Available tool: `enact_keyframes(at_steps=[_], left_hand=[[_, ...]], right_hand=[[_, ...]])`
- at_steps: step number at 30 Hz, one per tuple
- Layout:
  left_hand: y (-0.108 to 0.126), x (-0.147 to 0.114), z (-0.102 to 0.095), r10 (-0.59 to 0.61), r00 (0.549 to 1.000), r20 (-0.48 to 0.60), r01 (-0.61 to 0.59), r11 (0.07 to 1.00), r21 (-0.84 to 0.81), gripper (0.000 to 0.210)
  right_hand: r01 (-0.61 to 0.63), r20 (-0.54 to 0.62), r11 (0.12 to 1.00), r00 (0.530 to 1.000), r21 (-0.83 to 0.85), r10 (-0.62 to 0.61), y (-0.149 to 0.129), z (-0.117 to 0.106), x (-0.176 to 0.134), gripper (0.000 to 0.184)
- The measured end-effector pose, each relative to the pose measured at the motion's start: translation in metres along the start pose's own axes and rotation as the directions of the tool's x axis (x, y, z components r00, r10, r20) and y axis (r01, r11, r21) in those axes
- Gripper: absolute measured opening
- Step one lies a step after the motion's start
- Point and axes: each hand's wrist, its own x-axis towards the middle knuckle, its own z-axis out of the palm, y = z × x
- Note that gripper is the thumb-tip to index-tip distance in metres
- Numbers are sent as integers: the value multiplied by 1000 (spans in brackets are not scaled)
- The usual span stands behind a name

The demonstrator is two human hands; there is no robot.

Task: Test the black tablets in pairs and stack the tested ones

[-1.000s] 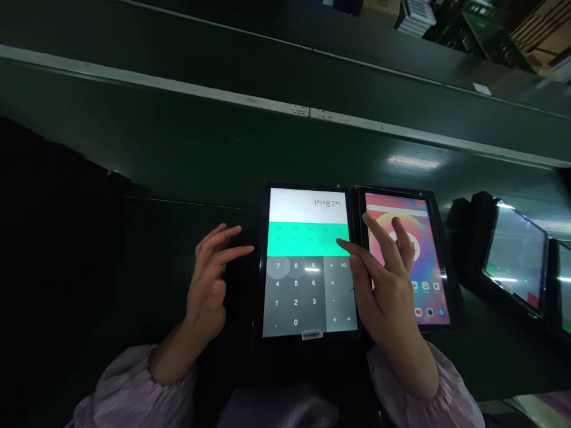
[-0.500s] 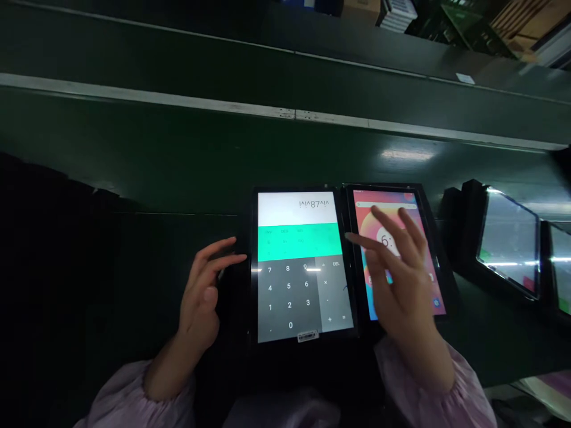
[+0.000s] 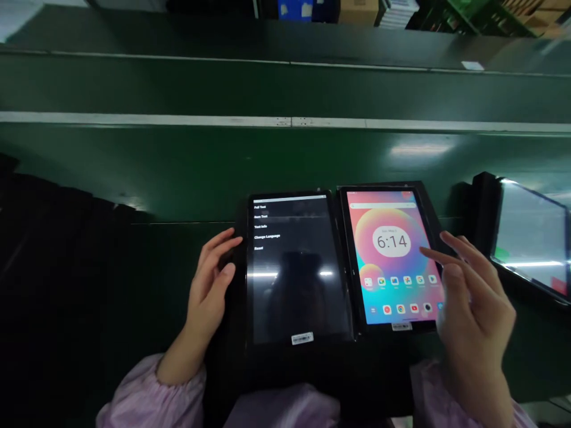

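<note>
Two tablets lie side by side in front of me. The left tablet (image 3: pixel 298 285) shows a dark menu with lines such as "Full Test" and "Reset", and a barcode label (image 3: pixel 302 339) sits at its lower edge. A colourful home screen with the clock at 6:14 fills the right tablet (image 3: pixel 392 261). My left hand (image 3: pixel 212 285) is open beside the left tablet's left edge, fingertips at its rim, holding nothing. Over the right edge of the right tablet hovers my right hand (image 3: pixel 475 297), index finger stretched out, other fingers apart, nothing in it.
Farther right, a lit tablet (image 3: pixel 530 232) leans at an angle. Dark stacked shapes (image 3: pixel 57 238) stand at the left. A pale strip (image 3: pixel 178 120) crosses the green worktop (image 3: pixel 214 160). Beyond it are a blue box (image 3: pixel 295 10), a cardboard box (image 3: pixel 358 12) and green crates.
The left tablet's screen has gone from a calculator to the dark menu. My right hand has moved right, from between the tablets to the right tablet's right side. My left hand stays near its edge.
</note>
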Motion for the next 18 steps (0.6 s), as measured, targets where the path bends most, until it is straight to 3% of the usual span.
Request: enact_keyframes(at_steps=[6,10,13,18], left_hand=[[12,36,18,-134,991,-13,130,975,-181,44],[12,60,31,-172,985,-10,167,968,-189,57],[10,66,35,-203,979,-9,198,963,-184,66],[14,61,35,-267,962,-61,238,924,-299,49]], right_hand=[[15,-180,999,984,40,-7,18,-1,6,33],[-10,-272,1000,962,9,12,28,-6,7,34],[-99,-316,995,943,19,100,29,-11,6,36],[-287,-312,955,902,77,296,37,-10,12,35]])
